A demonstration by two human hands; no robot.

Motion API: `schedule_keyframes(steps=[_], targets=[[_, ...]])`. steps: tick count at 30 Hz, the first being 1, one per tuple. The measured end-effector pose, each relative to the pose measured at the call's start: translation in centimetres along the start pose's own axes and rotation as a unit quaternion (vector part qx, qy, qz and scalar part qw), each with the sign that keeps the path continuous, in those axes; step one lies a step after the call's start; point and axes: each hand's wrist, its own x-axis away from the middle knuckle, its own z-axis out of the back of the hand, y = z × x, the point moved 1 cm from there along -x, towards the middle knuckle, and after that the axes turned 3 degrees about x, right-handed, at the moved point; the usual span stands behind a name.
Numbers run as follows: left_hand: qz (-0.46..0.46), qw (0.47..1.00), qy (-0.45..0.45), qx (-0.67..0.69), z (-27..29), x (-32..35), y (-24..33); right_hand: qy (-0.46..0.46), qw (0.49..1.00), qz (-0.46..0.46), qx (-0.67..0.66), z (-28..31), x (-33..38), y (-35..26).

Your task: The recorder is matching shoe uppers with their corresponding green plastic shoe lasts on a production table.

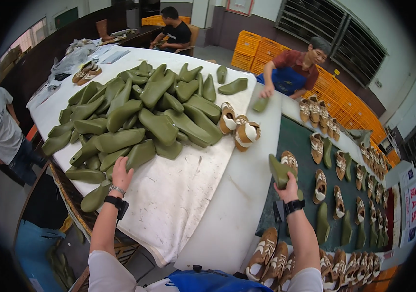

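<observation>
A big heap of olive-green shoe lasts [157, 124] lies on the white-covered table [176, 187]. At its near edge my left hand [121, 174] is open, fingers apart, at or just over the nearest lasts; contact is hard to make out. My right hand [288, 191] grips one green shoe last [279, 170] above the edge of the dark green conveyor belt [295, 141]. Just behind that last is a brown and white sneaker [289, 160]. On the belt, sneakers [320, 187] and green lasts [323, 222] lie in rows.
Across the table a person in a blue apron [290, 80] reaches toward a green last [260, 104]. Loose sneakers [247, 134] sit beside the heap. More sneakers [265, 250] line the belt's near side. Orange crates [349, 104] stand behind. Another person [6, 126] stands at left.
</observation>
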Motion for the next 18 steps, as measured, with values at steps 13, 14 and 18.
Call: schedule_keyframes(steps=[13,14,18], targets=[[0.026,0.966,-0.089,-0.241,-5.4,-3.1,0.4,-0.209,0.924,0.029,0.319,-1.1,-2.0,2.4],[0.016,0.97,-0.088,-0.228,-4.9,-2.5,1.4,-0.224,0.908,0.032,0.352,-0.8,-1.0,2.6],[-0.091,0.972,-0.215,-0.027,-3.2,2.5,8.8,-0.312,0.809,0.074,0.492,-1.8,4.4,4.1]])
